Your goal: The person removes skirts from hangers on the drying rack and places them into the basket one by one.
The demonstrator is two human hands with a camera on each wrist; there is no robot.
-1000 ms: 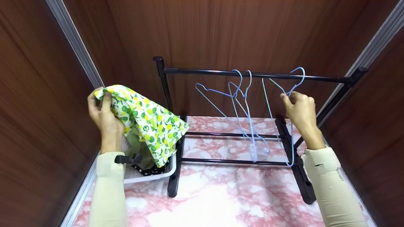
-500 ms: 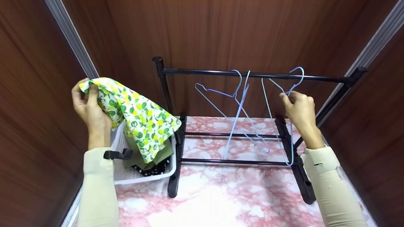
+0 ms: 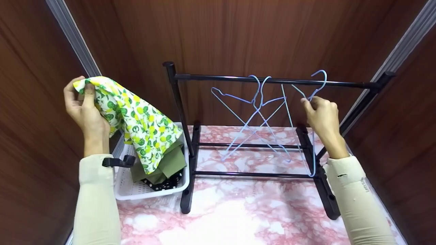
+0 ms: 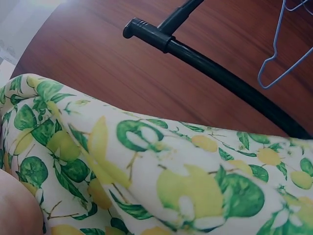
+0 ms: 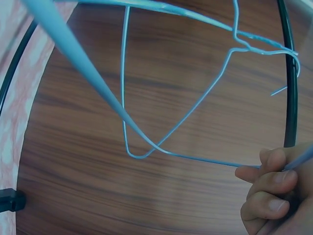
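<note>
My left hand (image 3: 89, 117) pinches one corner of a white cloth (image 3: 144, 127) printed with yellow lemons and green leaves. The cloth droops to the right, its lower end over the basket of fabric. In the left wrist view the same cloth (image 4: 195, 191) fills the lower half, with only a bit of the hand at the left edge. My right hand (image 3: 323, 114) grips a blue wire hanger (image 3: 326, 78) just below its hook, which is up at the rail. Curled fingers (image 5: 268, 205) on the hanger's wire (image 5: 210, 159) show in the right wrist view.
A black garment rack (image 3: 218, 78) stands across the middle. Two more blue hangers, a left one (image 3: 235, 97) and one beside it (image 3: 261, 93), hang crossed on its rail. The white basket (image 3: 153, 195) at left holds olive fabric (image 3: 173, 161) and black polka-dot fabric (image 3: 165, 183). Wood-grain walls close in around.
My left hand has moved left and slightly up, drawing the lemon cloth along and uncovering more of the basket. One middle hanger has swung round. The right hand stays on its hanger.
</note>
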